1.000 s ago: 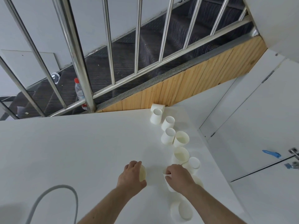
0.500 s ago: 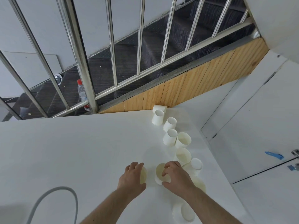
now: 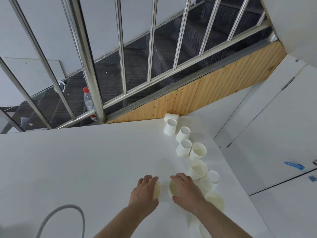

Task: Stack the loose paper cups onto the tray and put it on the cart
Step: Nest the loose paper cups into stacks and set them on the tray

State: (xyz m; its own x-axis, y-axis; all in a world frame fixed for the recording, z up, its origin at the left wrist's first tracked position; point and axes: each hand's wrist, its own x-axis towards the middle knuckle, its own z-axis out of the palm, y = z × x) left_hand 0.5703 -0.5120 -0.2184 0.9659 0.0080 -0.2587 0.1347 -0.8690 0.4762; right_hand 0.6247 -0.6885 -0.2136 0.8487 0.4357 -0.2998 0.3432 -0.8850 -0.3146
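My left hand (image 3: 144, 193) grips a white paper cup (image 3: 157, 191) from above on the white table (image 3: 82, 162). Just to its right, my right hand (image 3: 186, 192) grips a second paper cup (image 3: 172, 188), whose cream inside shows under the fingers. The two cups stand a small gap apart. Several more loose paper cups (image 3: 184, 148) run in a line from the table's far right corner down to my right arm, some upright, some upside down. No tray or cart is in view.
A steel railing (image 3: 89, 66) and a wooden panel (image 3: 197, 97) border the table's far edge, with dark stairs beyond. A water bottle (image 3: 88, 102) stands behind the railing. A grey hose (image 3: 63, 213) loops at the lower left. White cabinet doors (image 3: 274, 134) are on the right.
My right hand has brought its cup leftward, from beside the cup row to just right of the left hand's cup. My left hand has stayed on its cup.
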